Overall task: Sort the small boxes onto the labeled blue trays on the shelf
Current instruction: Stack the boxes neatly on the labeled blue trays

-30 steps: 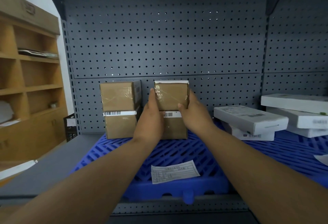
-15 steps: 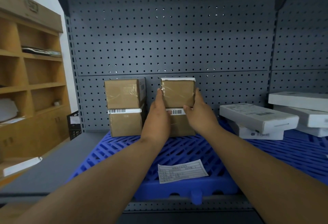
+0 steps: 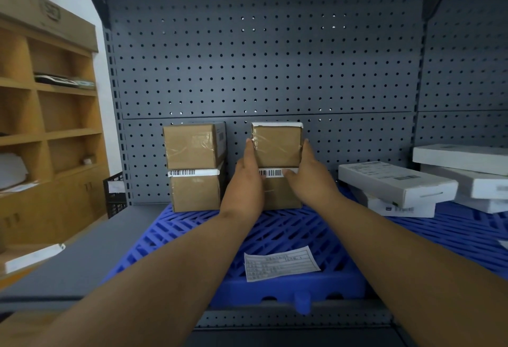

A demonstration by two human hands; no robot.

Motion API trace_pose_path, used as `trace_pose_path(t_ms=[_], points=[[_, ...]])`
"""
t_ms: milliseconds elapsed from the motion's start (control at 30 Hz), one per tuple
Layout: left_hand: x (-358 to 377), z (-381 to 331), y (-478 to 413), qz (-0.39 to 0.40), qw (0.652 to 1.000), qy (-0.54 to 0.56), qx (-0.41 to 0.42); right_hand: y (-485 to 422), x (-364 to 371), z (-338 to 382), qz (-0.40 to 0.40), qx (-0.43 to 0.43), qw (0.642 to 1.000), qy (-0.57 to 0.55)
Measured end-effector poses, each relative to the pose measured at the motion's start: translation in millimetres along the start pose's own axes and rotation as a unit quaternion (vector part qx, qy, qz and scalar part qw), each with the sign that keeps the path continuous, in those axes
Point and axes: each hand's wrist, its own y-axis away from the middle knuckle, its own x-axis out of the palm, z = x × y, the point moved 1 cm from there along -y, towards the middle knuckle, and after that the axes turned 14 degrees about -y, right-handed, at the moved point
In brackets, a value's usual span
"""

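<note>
Your left hand (image 3: 246,184) and right hand (image 3: 309,179) flank the upper taped box (image 3: 277,146), straight fingers (image 3: 248,154) pressed flat on its sides. It sits squarely on the lower box (image 3: 280,194), equally near both hands.

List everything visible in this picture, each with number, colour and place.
brown cardboard boxes: four, brown, two stacks of two, back of middle tray
blue slatted plastic trays: apparently two, blue, middle and right
white paper label: one, white, front of middle tray
flat white cardboard boxes: at least five, white, stacked at right
grey perforated metal panel: one, grey, behind the trays
wooden cubby shelf: one, tan, far left
black mesh crate: one, black, beside wooden shelf
left hand: one, fingers straight on left side of upper right brown box
right hand: one, fingers straight on its right side
</note>
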Motion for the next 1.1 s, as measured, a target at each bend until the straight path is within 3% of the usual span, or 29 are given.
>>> trace_pose_path(t_ms=[267, 467, 733, 1100], points=[[-1, 2, 0, -0.003, 0.997, -0.076, -0.013, -9, 0, 0, -0.005, 0.018, 1.0, -0.008], [-9, -2, 5, -0.006, 0.998, -0.067, -0.02, 1, -7, 10, 0.009, 0.027, 1.0, 0.01], [-43, 2, 24, -0.044, 0.996, -0.068, 0.043, 27, -23, 48, -0.047, -0.126, 0.99, 0.053], [-75, -32, 39, -0.051, 0.992, -0.039, 0.112, 58, -52, 59, -0.1, -0.115, 0.985, 0.082]])
